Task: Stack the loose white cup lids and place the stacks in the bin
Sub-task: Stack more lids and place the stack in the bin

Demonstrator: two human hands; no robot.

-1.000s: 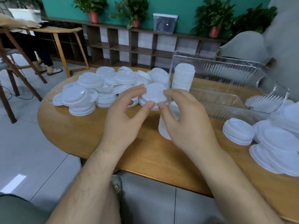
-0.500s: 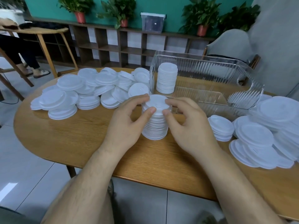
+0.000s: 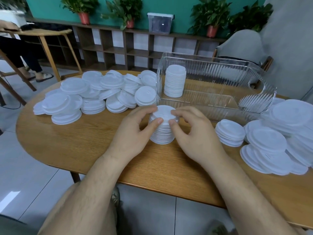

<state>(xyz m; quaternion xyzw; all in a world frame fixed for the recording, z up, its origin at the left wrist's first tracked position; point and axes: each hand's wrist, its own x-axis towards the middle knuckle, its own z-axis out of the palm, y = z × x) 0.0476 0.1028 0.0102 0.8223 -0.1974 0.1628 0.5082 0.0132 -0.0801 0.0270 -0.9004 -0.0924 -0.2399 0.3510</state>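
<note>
A tall stack of white cup lids (image 3: 163, 131) stands upright on the wooden table (image 3: 76, 141), just in front of the clear ribbed bin (image 3: 220, 77). My left hand (image 3: 135, 131) cups its left side and my right hand (image 3: 194, 133) its right side, with both thumbs pressing on the top lid. Inside the bin, at its left end, stands another lid stack (image 3: 174, 81). Loose lids lie in a heap at the left (image 3: 94, 95) and in a second heap at the right (image 3: 279, 138). A short stack (image 3: 230, 132) sits beside my right hand.
The table's near edge curves close to my body. Behind it are a grey chair (image 3: 242, 46), a low shelf with potted plants (image 3: 128, 12) and a storage box. A seated person's legs (image 3: 25, 60) show at a second table on the far left.
The stack was tilted and held up a second ago; now it stands upright on the table. My hands have slid down around its top, and the view has shifted to the right.
</note>
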